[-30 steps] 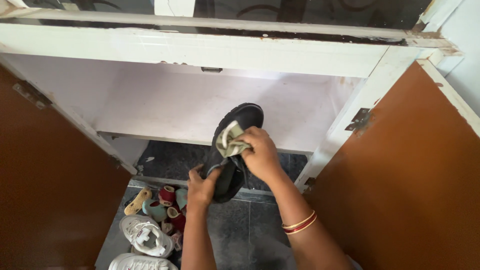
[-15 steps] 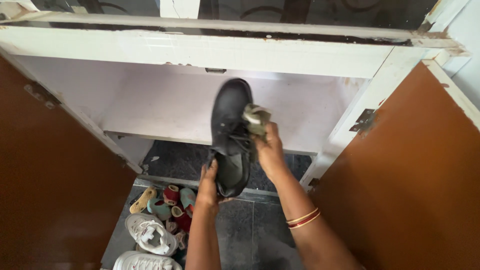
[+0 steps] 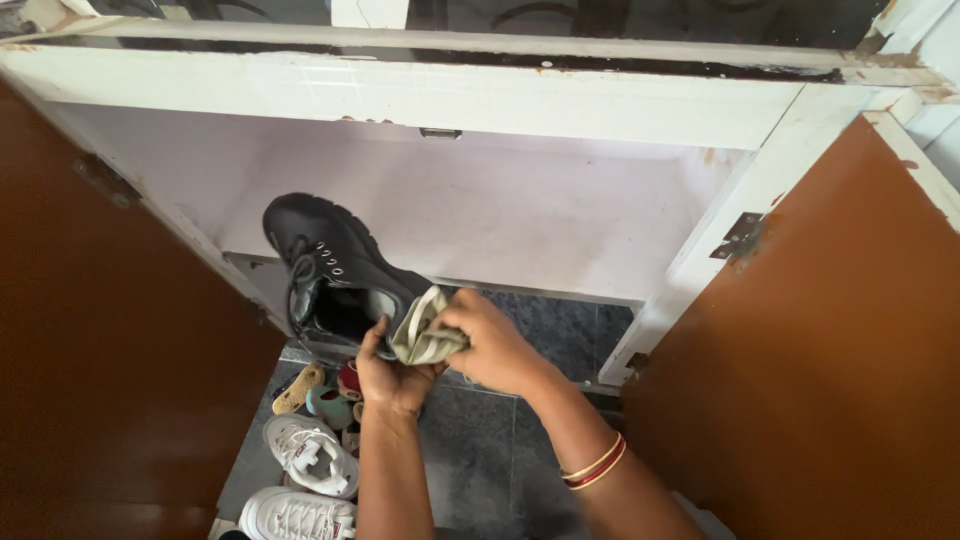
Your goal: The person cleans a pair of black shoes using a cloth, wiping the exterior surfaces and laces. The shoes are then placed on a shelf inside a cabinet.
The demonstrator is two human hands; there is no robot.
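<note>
A black lace-up shoe (image 3: pixel 330 265) lies tilted with its toe toward the upper left, at the left front of a white cabinet shelf (image 3: pixel 500 220). My left hand (image 3: pixel 392 372) grips its heel end from below. My right hand (image 3: pixel 490 345) holds a crumpled olive-green cloth (image 3: pixel 422 332) pressed against the back of the shoe. Two bangles circle my right wrist.
Both brown cabinet doors (image 3: pixel 800 340) stand open on either side. On the dark tiled floor (image 3: pixel 480 440) at lower left lie two white sneakers (image 3: pixel 310 455) and several small colourful shoes (image 3: pixel 330 395). The lower cabinet compartment shows dark tile.
The shoe swung from upright at the centre down and to the left, toe now pointing upper left. My right hand with the cloth dropped from beside the shoe to its heel end.
</note>
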